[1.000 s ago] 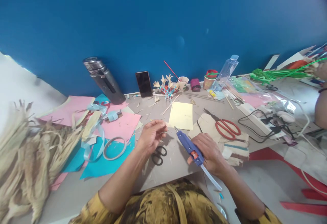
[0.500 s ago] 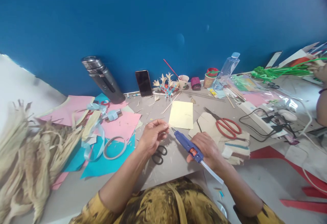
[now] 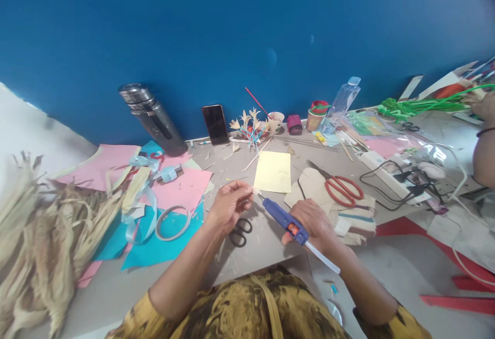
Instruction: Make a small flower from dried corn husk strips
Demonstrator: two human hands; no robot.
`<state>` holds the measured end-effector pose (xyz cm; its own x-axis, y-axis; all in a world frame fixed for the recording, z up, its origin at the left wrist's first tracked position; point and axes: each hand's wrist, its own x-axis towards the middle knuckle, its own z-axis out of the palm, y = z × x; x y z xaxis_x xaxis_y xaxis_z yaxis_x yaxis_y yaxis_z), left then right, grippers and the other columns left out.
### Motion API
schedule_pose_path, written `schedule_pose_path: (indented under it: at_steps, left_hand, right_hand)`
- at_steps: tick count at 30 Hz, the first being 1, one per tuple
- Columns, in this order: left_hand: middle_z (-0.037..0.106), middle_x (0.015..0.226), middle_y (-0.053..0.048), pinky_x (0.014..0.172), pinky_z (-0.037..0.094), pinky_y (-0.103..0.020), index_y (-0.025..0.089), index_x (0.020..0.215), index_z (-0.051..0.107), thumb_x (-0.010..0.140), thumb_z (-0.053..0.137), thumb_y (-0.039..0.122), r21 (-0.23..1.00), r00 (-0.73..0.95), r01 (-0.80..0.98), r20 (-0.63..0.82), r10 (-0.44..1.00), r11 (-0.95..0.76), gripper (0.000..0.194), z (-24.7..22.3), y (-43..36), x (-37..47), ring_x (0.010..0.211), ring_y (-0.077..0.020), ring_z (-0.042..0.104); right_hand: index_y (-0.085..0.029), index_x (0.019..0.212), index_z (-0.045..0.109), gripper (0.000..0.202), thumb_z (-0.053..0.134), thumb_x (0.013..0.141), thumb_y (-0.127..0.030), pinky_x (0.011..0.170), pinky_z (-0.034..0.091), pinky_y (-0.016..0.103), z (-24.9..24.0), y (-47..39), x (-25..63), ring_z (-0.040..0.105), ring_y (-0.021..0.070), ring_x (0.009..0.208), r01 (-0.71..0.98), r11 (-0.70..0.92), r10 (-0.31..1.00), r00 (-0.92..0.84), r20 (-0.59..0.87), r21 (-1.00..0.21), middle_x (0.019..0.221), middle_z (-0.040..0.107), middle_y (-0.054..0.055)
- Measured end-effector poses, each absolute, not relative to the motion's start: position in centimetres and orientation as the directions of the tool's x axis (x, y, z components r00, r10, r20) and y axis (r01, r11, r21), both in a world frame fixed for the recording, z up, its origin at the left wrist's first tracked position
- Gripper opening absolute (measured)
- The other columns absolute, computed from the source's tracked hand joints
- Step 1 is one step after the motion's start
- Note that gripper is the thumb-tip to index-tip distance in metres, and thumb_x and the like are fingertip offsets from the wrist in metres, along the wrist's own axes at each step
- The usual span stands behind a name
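"Containers?"

"White paper cup (image 3: 275, 128) with a red stick (image 3: 257, 101) leaning in it; brown cup (image 3: 315, 123) with red and green stuff; clear bottle (image 3: 342, 104), tilted; dark thermos (image 3: 157, 123), tilted, contents hidden."

"Hands?"

"Left hand (image 3: 232, 205) pinches a small pale piece (image 3: 254, 191), details too tiny. Right hand (image 3: 314, 223) grips the blue glue gun (image 3: 284, 218), nozzle right near that piece, clear glue stick (image 3: 323, 257) out the back."

"Anything close in?"

"Yellow paper (image 3: 273, 172) just beyond the nozzle, black-handled scissors (image 3: 240, 232) beside the left wrist. Red-handled scissors (image 3: 344, 191) lie farther right, near striped cloth (image 3: 358, 218)."

"Left side?"

"Corn husks (image 3: 50, 246), tape roll (image 3: 172, 223) on blue paper (image 3: 164, 246). Phone (image 3: 215, 125) propped at the back."

"Surface, room?"

"Gray tabletop (image 3: 266, 254), littered with scraps, against a blue wall (image 3: 232, 29). Power strip (image 3: 390, 178) right; another person's hand (image 3: 484, 106) at green cords (image 3: 425, 106), far right."
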<state>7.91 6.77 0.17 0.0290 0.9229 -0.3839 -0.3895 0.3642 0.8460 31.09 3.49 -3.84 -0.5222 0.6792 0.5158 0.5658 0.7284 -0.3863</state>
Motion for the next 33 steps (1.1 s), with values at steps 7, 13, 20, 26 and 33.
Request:
schedule_pose_path:
  at_steps: [7, 13, 20, 26, 33]
  left_hand:
    - [0.062, 0.059, 0.0, 0.049, 0.04, -0.019, 0.015, 0.069, 0.064, 0.055, 0.086, 0.021, 0.816, 0.037, -0.445, -0.395, 0.918, 0.369, 0.027, 0.4, 6.7, 7.7, 0.056, -0.0099, 0.057]
    - [0.062, 0.06, 0.0, 0.049, 0.041, -0.019, 0.015, 0.068, 0.064, 0.056, 0.085, 0.018, 0.788, 0.049, -0.491, -0.4, 0.915, 0.371, 0.025, 1.0, 6.4, 7.1, 0.055, -0.0098, 0.057]
    - [0.064, 0.064, -0.002, 0.051, 0.043, -0.02, 0.013, 0.068, 0.065, 0.06, 0.086, 0.019, 0.786, 0.046, -0.522, -0.363, 0.931, 0.332, 0.023, 1.0, 5.4, 5.5, 0.057, -0.0097, 0.058]
    - [0.065, 0.065, -0.002, 0.053, 0.043, -0.022, 0.015, 0.07, 0.065, 0.06, 0.087, 0.028, 0.813, 0.056, -0.496, -0.321, 0.945, 0.306, 0.027, 1.4, 4.0, 3.8, 0.06, -0.0123, 0.059]
    - [0.064, 0.064, -0.002, 0.055, 0.037, -0.022, 0.016, 0.068, 0.072, 0.072, 0.076, 0.028, 0.998, 0.097, 0.052, -0.031, 0.995, 0.026, 0.013, 3.1, 2.1, 2.6, 0.058, -0.0116, 0.05]
  right_hand:
    - [-0.02, 0.072, 0.057, 0.038, 0.06, 0.094, -0.05, 0.068, 0.032, 0.033, -3.2, 3.2, 30.9, 0.053, 0.0176, 0.066, 0.58, 0.704, 0.708, -0.521, 0.478, -0.41, 0.067, 0.058, 0.002]
    - [-0.019, 0.083, 0.058, 0.011, 0.061, 0.091, -0.027, 0.07, 0.034, 0.035, -3.0, 3.0, 31.1, 0.054, 0.0222, 0.075, 0.729, 0.593, 0.793, -0.455, 0.404, -0.342, 0.076, 0.061, 0.005]
    - [-0.019, 0.107, 0.06, 0.035, 0.06, 0.074, -0.008, 0.077, 0.042, 0.037, -3.9, 4.5, 31.8, 0.055, 0.029, 0.094, 0.896, 0.36, 0.929, -0.321, 0.183, -0.259, 0.098, 0.06, 0.01]
    - [-0.02, 0.11, 0.068, 0.029, 0.06, 0.082, -0.014, 0.087, 0.045, 0.045, -2.4, 5.1, 30.7, 0.057, 0.0316, 0.104, 0.855, 0.434, 0.894, -0.371, 0.251, -0.282, 0.116, 0.063, 0.014]
    - [-0.021, 0.096, 0.074, 0.016, 0.061, 0.092, -0.03, 0.065, 0.045, 0.027, 2.8, 4.3, 24.2, 0.058, 0.0154, 0.073, 0.469, 0.539, 0.818, -0.489, 0.303, -0.7, 0.091, 0.069, 0.005]
